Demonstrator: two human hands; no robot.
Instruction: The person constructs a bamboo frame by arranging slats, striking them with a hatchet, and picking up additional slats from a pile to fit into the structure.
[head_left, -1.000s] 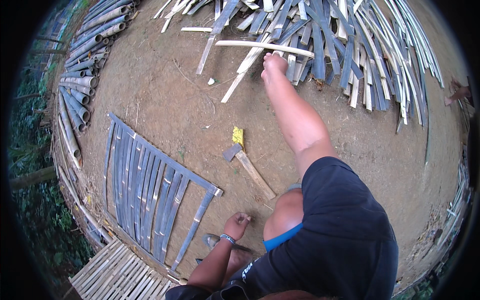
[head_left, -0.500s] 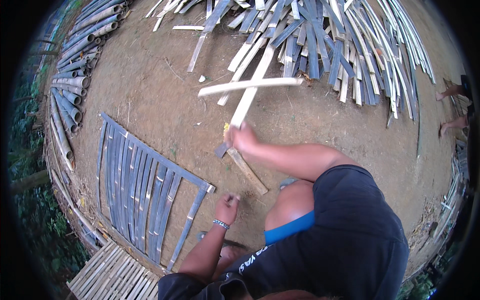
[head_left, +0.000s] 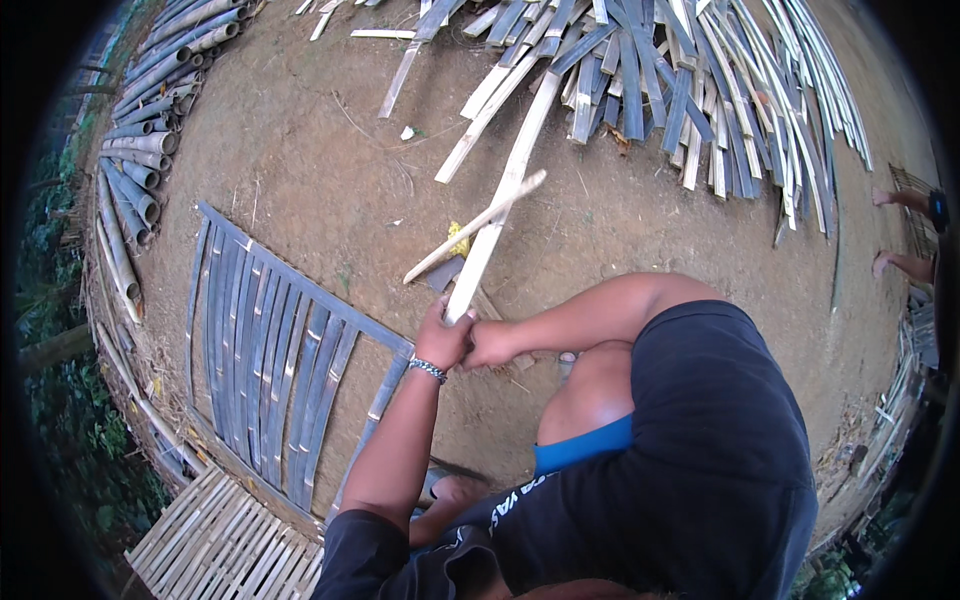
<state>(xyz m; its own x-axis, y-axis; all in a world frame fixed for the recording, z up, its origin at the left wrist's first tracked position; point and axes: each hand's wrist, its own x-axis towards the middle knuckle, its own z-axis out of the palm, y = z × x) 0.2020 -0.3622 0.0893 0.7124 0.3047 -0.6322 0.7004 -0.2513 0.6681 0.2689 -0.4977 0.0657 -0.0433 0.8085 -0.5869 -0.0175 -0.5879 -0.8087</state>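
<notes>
A long pale bamboo slat [head_left: 490, 237] slopes away from me toward the far pile. My left hand [head_left: 442, 338], a chain bracelet at its wrist, is closed around the slat's near end. Against it, my right hand [head_left: 486, 345] is closed at the same end, its fingers partly hidden. A shorter pale bamboo strip [head_left: 474, 228] crosses over the long slat. On the ground below lies a tool with a dark flat blade [head_left: 445, 273]; my hands and the slat hide much of its handle. Something yellow [head_left: 459, 238] sits beside the blade.
To my left lies a panel of dark bamboo slats [head_left: 262, 345], with a pale slatted platform [head_left: 215, 535] nearer me. A large pile of split bamboo [head_left: 640, 85] spreads ahead. Bamboo poles [head_left: 160, 90] are stacked far left. Another person's legs [head_left: 900, 200] show at the right.
My right hand has drawn the long slat toward me. My left hand has come up from below and closed on its near end. The crossing strip has swung and shifted nearer.
</notes>
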